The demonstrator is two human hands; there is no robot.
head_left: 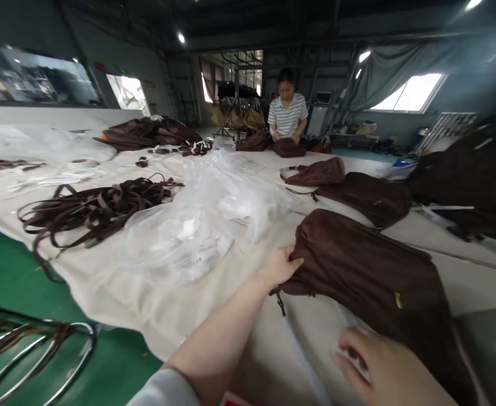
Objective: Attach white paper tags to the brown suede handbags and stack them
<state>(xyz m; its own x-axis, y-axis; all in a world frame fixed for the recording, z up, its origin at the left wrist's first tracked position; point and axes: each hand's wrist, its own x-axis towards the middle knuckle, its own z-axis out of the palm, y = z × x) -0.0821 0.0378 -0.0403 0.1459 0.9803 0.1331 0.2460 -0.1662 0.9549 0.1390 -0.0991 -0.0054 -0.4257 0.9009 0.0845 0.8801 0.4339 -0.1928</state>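
A dark brown bag of soft, suede-like material lies on the cloth-covered table in front of me, with a small gold-coloured tag on its side. My left hand is closed on the bag's left end, thumb on top. From below that end hangs a metal clasp, and a pale, wrapped-looking strap runs from it toward me. My right hand is over the bag's near side, slightly blurred, its fingers curled together. Something whitish shows between those fingers, too unclear to name.
Clear plastic bags lie left of the bag, beside a heap of brown straps. More brown bags lie beyond. A person handles a bag across the table. Metal hoops stand at the lower left.
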